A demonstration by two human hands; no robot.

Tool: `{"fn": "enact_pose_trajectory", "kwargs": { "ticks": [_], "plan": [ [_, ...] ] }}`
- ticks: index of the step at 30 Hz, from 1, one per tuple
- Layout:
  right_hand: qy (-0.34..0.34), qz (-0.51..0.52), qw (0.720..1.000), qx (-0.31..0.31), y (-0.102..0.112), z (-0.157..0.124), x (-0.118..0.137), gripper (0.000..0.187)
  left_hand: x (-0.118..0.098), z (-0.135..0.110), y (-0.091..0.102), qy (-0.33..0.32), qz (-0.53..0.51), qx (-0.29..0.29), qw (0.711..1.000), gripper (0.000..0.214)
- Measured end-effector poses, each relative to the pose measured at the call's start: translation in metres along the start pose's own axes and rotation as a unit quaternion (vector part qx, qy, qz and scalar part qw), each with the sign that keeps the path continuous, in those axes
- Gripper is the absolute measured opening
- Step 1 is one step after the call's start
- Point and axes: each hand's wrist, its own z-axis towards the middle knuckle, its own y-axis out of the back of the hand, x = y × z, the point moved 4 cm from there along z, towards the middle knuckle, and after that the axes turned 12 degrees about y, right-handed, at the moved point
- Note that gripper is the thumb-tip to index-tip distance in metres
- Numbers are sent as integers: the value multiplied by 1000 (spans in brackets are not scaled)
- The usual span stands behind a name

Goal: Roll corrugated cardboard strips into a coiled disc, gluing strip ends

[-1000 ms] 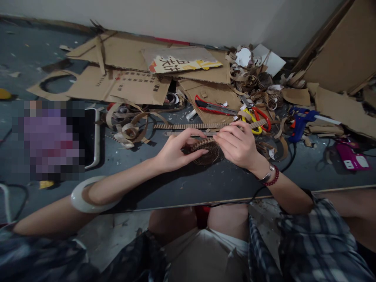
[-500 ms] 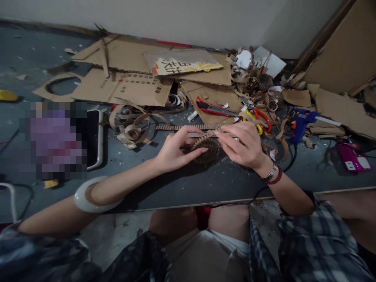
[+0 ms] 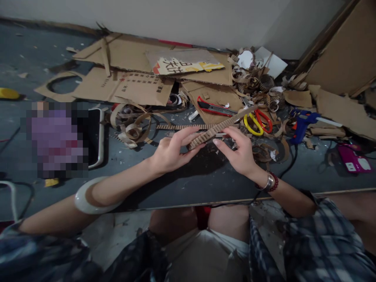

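- The flat face of the cardboard coil (image 3: 203, 137) is hidden; only its ridged edge is presented to view, and part of it is covered by the left hand (image 3: 173, 150).
- The tips of the left fingers behind the coil cannot be made out.
- A ridged strip (image 3: 179, 127) on the table (image 3: 164, 192) is partly blocked by the left fingers and the coil.
- The scissors (image 3: 255, 133) are partly overlapped by the coil's loose end.
- A white-rimmed device (image 3: 101, 141) is largely masked by a pixelated patch; a yellow object (image 3: 8, 93) is cut off at the left edge.
- The coil is pinched between left thumb and fingers, tilted, its loose end slanting up past the right hand (image 3: 242, 152).
- The right thumb and fingers are held parted just beside the coil; whether it is touched cannot be told.
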Motion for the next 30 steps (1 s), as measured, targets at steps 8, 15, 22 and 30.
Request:
{"fn": "enact_pose_trajectory", "kwargs": {
  "ticks": [8,15,22,30],
  "plan": [
    [-196,309,930,-23,-15,-5,-19,33,-6,-4,2,-85,27,34,995,44],
    [-205,327,922,-29,-15,-6,-24,27,-3,-3,3,-111,24,36,993,52],
    [-197,344,918,-26,-13,-4,-23,26,-4,-1,5,-158,37,-10,987,63],
    [-192,334,922,-30,-13,-4,-26,23,-3,6,2,-62,-47,60,995,39]
  ]
}}
